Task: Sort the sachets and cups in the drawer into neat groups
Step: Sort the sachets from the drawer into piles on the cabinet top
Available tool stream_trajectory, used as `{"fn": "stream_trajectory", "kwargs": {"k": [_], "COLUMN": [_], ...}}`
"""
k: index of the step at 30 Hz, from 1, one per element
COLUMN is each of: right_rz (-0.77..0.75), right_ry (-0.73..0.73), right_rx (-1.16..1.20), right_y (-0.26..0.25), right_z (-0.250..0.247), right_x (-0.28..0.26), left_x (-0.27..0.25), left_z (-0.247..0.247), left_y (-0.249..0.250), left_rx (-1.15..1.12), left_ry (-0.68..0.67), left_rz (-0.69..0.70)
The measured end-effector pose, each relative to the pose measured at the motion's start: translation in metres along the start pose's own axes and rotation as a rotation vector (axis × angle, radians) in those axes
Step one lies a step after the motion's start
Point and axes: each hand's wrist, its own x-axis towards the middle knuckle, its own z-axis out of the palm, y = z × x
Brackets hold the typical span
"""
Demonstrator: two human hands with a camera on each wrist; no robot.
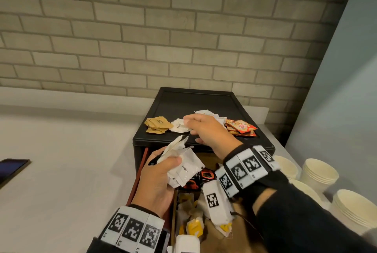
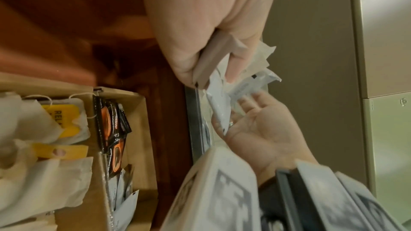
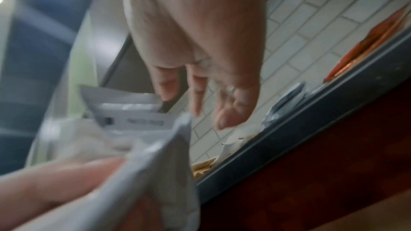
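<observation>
White sachets (image 1: 183,168) bunched in your left hand (image 1: 157,181); right hand (image 1: 208,132), fingers loose, empty, over far box (image 1: 195,101).

Both forearms wear dark sleeves (image 1: 302,222); the right one has an open slit at about 10 o'clock from the elbow, near the cuff. Each wrist carries a band of white blocks (image 1: 132,230) printed with black square-pattern markers, small digits along their lower edges. The right wrist's band (image 1: 248,165) wraps on a black strap, and a further marker block (image 1: 214,201) hangs beneath it at 7 o'clock. A ring (image 3: 231,88) sits on one right-hand finger.
</observation>
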Motion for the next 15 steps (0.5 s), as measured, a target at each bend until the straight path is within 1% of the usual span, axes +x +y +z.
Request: {"fn": "stream_trajectory", "kwargs": {"k": [3, 4, 7, 10, 15], "right_rz": [-0.084, -0.110, -0.157, -0.192, -0.275], "right_ry": [-0.186, -0.207, -0.165, -0.123, -0.043], "right_rx": [0.000, -0.029, -0.087, -0.112, -0.094], "right_y": [0.006, 0.010, 0.019, 0.028, 0.037], "right_z": [0.001, 0.000, -0.004, -0.006, -0.007], "right_x": [-0.021, -0.025, -0.032, -0.036, -0.039], "left_x": [0.000, -0.001, -0.004, -0.009, -0.010], "left_z": [0.003, 0.004, 0.007, 0.009, 0.010], "left_y": [-0.003, -0.004, -0.008, -0.008, -0.008], "left_rx": [0.083, 0.139, 0.319, 0.406, 0.404], "left_ry": [0.013, 0.030, 0.054, 0.051, 0.049], "left_rz": [0.060, 0.090, 0.208, 0.295, 0.287]}}
